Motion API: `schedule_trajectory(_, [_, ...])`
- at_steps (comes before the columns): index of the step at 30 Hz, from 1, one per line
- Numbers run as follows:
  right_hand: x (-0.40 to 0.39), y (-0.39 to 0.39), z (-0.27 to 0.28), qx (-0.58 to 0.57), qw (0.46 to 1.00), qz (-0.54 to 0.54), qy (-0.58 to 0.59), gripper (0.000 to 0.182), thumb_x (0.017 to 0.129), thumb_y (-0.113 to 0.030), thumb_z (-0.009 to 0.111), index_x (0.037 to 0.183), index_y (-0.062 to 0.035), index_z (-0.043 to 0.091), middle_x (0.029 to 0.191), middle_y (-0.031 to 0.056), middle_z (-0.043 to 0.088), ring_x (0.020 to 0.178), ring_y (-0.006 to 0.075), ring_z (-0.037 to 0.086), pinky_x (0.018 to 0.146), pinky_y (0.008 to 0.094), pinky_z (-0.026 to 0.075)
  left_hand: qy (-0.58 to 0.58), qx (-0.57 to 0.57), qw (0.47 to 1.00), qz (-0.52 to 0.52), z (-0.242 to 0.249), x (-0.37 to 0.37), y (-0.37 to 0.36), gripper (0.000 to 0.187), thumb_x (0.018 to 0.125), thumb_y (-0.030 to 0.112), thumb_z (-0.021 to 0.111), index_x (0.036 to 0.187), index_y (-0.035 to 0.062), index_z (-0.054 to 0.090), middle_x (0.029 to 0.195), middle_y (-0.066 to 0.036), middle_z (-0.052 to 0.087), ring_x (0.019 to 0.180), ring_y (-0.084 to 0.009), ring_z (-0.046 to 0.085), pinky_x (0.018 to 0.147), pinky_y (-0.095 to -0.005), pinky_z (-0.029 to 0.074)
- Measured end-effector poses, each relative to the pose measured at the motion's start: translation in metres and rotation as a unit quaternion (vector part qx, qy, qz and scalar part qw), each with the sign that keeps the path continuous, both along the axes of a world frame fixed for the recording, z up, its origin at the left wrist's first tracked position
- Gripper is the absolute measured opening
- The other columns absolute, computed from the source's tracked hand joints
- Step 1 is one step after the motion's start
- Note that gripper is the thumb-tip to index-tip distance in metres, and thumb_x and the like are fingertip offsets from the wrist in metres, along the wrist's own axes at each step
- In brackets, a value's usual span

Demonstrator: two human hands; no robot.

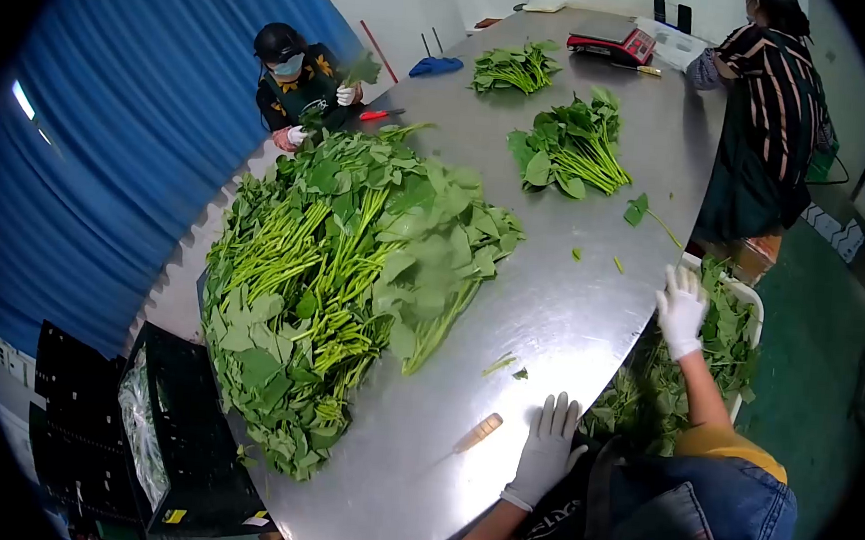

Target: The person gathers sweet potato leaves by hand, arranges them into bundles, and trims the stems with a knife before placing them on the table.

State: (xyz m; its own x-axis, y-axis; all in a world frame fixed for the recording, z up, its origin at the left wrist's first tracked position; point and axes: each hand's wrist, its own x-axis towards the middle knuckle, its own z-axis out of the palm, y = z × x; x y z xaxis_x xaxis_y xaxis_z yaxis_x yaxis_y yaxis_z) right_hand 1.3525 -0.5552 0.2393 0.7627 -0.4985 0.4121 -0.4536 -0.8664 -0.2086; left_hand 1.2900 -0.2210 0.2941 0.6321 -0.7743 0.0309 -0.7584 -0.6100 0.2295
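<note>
My left hand (544, 456), in a pale glove, lies flat at the near table edge with its fingers stretched out and nothing in them. Close beside it on the metal table (560, 309) is a small knife (481, 432) with a wooden handle; glare blurs its blade. My right hand (682, 316), also gloved, is over the table's right edge with its fingers apart. It is above a white bin (756, 323) full of loose leafy greens (733, 341). A single leaf on a stem (638, 210) lies on the table just beyond that hand.
A big heap of leafy stems (353, 264) covers the table's left side. Two smaller bunches (573, 149) (515, 68) lie farther back, near a red scale (614, 44). A co-worker (300, 85) holds greens across the table; another person (775, 103) stands far right. Black crates (195, 434) stand lower left.
</note>
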Motion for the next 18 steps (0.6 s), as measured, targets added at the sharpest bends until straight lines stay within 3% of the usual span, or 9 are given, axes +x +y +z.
schedule_trajectory(3, [-0.072,-0.030,-0.041,0.114,0.969,-0.205,0.077,0.057,0.081,-0.031,0.065,0.132,-0.0100,0.051,0.139,0.0162,0.046,0.128,0.0324,0.041,0.101,0.0512,0.034,0.001,-0.078,0.997,0.026,-0.009,-0.004,0.004,0.073,0.087,0.040,0.059,0.139,-0.0040,0.034,0.144,-0.027,0.032,0.135,-0.0434,0.028,0.111,-0.0486,0.025])
schedule_trajectory(7, [-0.101,0.006,-0.010,0.108,0.993,-0.027,0.046,0.050,0.081,-0.027,0.066,0.127,-0.0084,0.055,0.136,0.0167,0.049,0.125,0.0312,0.045,0.099,0.0445,0.039,-0.006,-0.151,0.983,0.100,-0.024,-0.007,0.012,0.053,0.089,0.020,0.053,0.134,-0.0053,0.042,0.143,-0.025,0.037,0.136,-0.0397,0.032,0.111,-0.0472,0.028])
schedule_trajectory(9, [-0.089,0.017,-0.009,0.136,0.989,0.037,-0.048,0.040,0.081,-0.022,0.067,0.118,-0.0064,0.061,0.127,0.0169,0.056,0.119,0.0333,0.050,0.100,0.0404,0.041,-0.176,-0.141,0.960,0.167,-0.020,0.003,0.022,0.051,0.085,0.010,0.051,0.133,-0.0037,0.045,0.141,-0.025,0.041,0.134,-0.0387,0.035,0.110,-0.0449,0.030])
schedule_trajectory(11, [-0.072,0.053,0.016,0.140,0.980,0.098,-0.098,0.037,0.081,-0.021,0.066,0.114,-0.0054,0.063,0.123,0.0169,0.059,0.114,0.0335,0.054,0.097,0.0404,0.043,-0.248,-0.032,0.928,0.277,-0.007,0.015,0.032,0.047,0.083,0.008,0.050,0.129,-0.0002,0.049,0.128,-0.020,0.052,0.121,-0.0327,0.049,0.102,-0.0395,0.039])
schedule_trajectory(12, [-0.062,0.072,0.026,0.178,0.969,0.140,-0.096,0.033,0.082,-0.018,0.065,0.113,-0.0055,0.064,0.121,0.0160,0.060,0.113,0.0319,0.055,0.098,0.0384,0.043,-0.241,-0.027,0.926,0.290,0.017,0.017,0.038,0.047,0.083,0.008,0.050,0.129,-0.0002,0.049,0.128,-0.020,0.052,0.121,-0.0327,0.049,0.102,-0.0395,0.039])
schedule_trajectory(14, [-0.040,0.111,0.036,0.244,0.945,0.208,-0.068,0.028,0.084,-0.013,0.062,0.110,-0.0051,0.066,0.117,0.0151,0.062,0.111,0.0296,0.058,0.097,0.0354,0.044,-0.003,0.152,0.960,0.235,0.077,0.011,0.058,0.039,0.082,0.010,0.052,0.120,0.0034,0.055,0.111,-0.012,0.059,0.102,-0.0248,0.055,0.090,-0.0341,0.043])
schedule_trajectory(17, [0.002,0.175,0.045,0.300,0.898,0.322,-0.024,0.026,0.083,-0.011,0.060,0.107,-0.0031,0.066,0.112,0.0148,0.064,0.104,0.0288,0.062,0.092,0.0338,0.047,-0.073,0.137,0.962,0.224,0.062,0.006,0.088,0.032,0.081,0.012,0.053,0.111,0.0059,0.057,0.099,-0.006,0.058,0.090,-0.0190,0.054,0.081,-0.0328,0.043])
schedule_trajectory(18, [0.014,0.199,0.053,0.310,0.873,0.375,-0.042,0.026,0.085,-0.012,0.060,0.108,-0.0019,0.066,0.112,0.0141,0.065,0.101,0.0270,0.063,0.088,0.0333,0.049,-0.167,0.037,0.963,0.211,0.002,0.012,0.105,0.031,0.079,0.011,0.053,0.109,0.0047,0.057,0.104,-0.010,0.059,0.096,-0.0227,0.055,0.088,-0.0356,0.043])
